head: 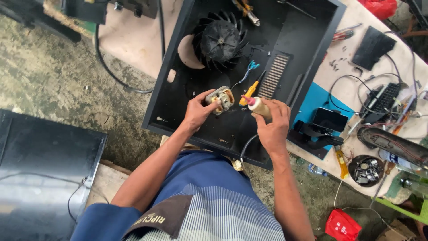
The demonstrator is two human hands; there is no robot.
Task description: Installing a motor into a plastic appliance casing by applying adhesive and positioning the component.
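Observation:
My left hand (197,110) holds a small electric motor (221,98) with copper windings over the open black metal housing (307,40). My right hand (273,122) grips a small cream bottle with a pink nozzle (257,105), its tip pointing at the motor from the right. A black fan wheel (220,40) sits at the far end of the housing. Just behind the bottle, a yellow-handled screwdriver (248,94) lies on the housing floor beside a slotted vent (273,76).
To the right, the workbench (133,42) carries a phone on a black stand (329,119), a blue mat (317,99), cables, a black keypad (381,98), a round tin of screws (366,169) and pliers (246,10). A dark panel (44,165) lies at left on the concrete floor. A red bag (341,224) lies low right.

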